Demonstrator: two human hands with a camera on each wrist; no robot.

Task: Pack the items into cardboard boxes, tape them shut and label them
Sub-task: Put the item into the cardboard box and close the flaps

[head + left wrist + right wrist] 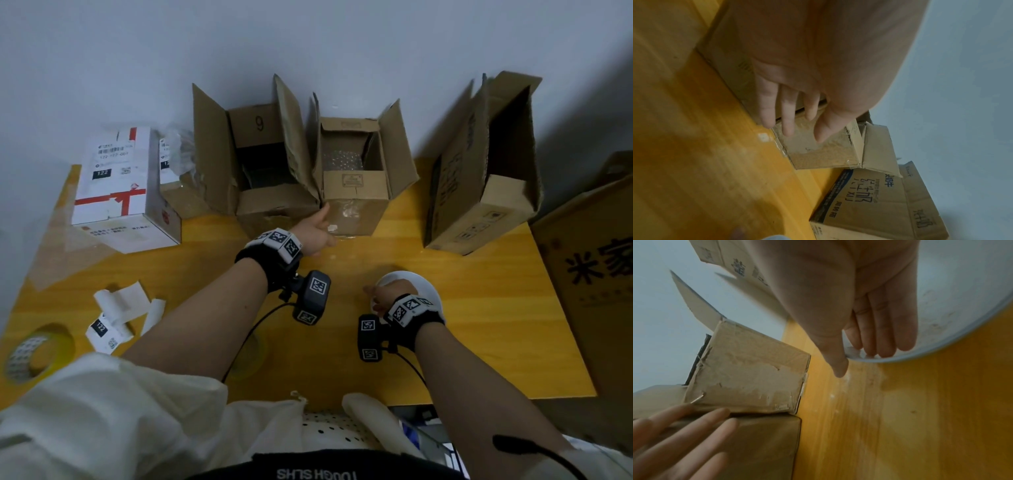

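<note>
From the head view, the white plate (416, 279) looks hard and breakable; I would hold its rim. It lies near the table's (496, 308) middle, under the right hand (388, 296).

Left wrist view: the left hand (797, 104) has straight fingers against the small open box (818, 146).

Right wrist view: flat fingers (885, 331) rest on the plate, gripping nothing.

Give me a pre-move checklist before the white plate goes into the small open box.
1. Right hand on the white plate: ok, fingers flat on it, no grip yet.
2. Left hand steadying the small box: ok, straight fingers on its front.
3. Box flaps open: ok.
4. Box interior free: cannot tell, something shiny lies inside.
5. Plate fits the opening: cannot tell.
6. Tape roll in reach: ok, near left corner of the table.
</note>
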